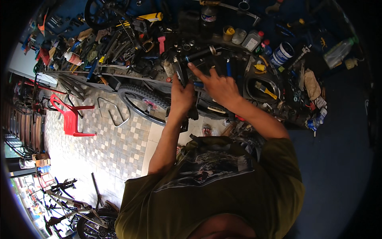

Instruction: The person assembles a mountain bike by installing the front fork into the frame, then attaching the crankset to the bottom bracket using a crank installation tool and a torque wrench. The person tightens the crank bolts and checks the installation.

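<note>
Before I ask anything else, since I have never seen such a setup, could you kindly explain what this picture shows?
There is no machine here, only a person's two bare hands. This single curved view comes from a wide camera worn on the head, looking down. The left hand grips a dark elongated part, too shadowed to identify; the right hand extends its index finger toward it, perhaps touching, and seems to hold nothing. On the cluttered workbench are a white-and-blue tub, a grey bottle with a red cap and a yellow-handled brush. A bicycle wheel shows below its front edge.
</note>
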A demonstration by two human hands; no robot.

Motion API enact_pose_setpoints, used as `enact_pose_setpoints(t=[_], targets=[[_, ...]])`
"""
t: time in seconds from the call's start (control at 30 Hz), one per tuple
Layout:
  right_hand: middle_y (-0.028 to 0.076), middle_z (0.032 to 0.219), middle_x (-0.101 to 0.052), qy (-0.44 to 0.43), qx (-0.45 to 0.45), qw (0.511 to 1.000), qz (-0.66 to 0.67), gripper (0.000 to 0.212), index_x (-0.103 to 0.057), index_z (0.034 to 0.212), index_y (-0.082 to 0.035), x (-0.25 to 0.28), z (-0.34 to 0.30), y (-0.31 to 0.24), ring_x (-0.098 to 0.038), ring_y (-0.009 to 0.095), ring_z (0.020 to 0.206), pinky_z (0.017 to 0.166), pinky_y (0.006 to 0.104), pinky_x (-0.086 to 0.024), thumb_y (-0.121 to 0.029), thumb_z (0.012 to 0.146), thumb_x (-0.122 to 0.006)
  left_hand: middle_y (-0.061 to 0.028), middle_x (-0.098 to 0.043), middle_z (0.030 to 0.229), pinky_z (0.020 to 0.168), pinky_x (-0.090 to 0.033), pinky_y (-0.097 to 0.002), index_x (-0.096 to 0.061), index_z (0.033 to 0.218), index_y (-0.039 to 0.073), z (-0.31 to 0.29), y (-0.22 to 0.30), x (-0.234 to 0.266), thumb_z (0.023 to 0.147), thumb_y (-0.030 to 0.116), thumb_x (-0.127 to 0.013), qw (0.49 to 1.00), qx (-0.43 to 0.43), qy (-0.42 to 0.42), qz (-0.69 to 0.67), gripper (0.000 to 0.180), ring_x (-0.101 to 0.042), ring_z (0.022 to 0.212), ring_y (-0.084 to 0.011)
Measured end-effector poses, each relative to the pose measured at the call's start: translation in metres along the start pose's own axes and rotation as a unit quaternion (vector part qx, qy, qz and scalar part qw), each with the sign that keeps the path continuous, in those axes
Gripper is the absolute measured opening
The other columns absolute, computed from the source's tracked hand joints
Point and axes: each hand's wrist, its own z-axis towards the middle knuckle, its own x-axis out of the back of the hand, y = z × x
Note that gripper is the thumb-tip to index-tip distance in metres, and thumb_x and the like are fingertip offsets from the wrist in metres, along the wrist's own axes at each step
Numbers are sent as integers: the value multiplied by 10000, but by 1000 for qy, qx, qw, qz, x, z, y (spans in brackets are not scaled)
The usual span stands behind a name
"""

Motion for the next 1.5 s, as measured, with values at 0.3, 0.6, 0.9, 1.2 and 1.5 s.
enact_pose_setpoints(t=[0.3,0.6,0.9,1.2,1.5], targets=[[66,937,-598,-98,-133,532,830,644,-260,1558,-171,-10,10,16,-449,49,492,401,186,-327,-113,996,-568,-44,-588,963,497,-455,-285,-506,1147,65,-14,25,9,947,14,-586,959,109,-118,-232,222,-535,658,-118],[58,925,-583,-111,-95,365,920,665,-271,1567,-209,-5,2,6,-380,33,443,389,174,-256,-81,976,-548,-55,-581,1044,524,-471,-264,-490,1211,64,-27,21,4,968,7,-545,980,59,-97,-162,256,-539,693,-100],[53,924,-577,-141,-110,315,932,693,-249,1583,-258,-5,-12,1,-356,33,421,363,183,-245,-74,978,-533,-33,-588,903,504,-477,-265,-472,1194,55,-29,14,-3,962,12,-531,992,31,-73,-98,243,-542,643,-91],[156,945,-584,-213,23,-12,977,826,-85,1641,-296,7,-42,-23,-330,64,358,326,191,-292,-90,983,-538,-269,-576,1281,984,-480,-394,-309,1492,-12,-18,-19,-6,946,-15,-517,979,-147,26,136,584,-612,1166,-343],[85,793,-642,-51,-21,730,682,750,-312,1595,-174,70,-27,16,-557,119,495,464,261,-431,-90,919,-625,-129,-516,1092,860,-469,-329,-311,1472,-27,-13,-54,17,838,-71,-548,924,-295,62,234,678,-533,934,-222]])
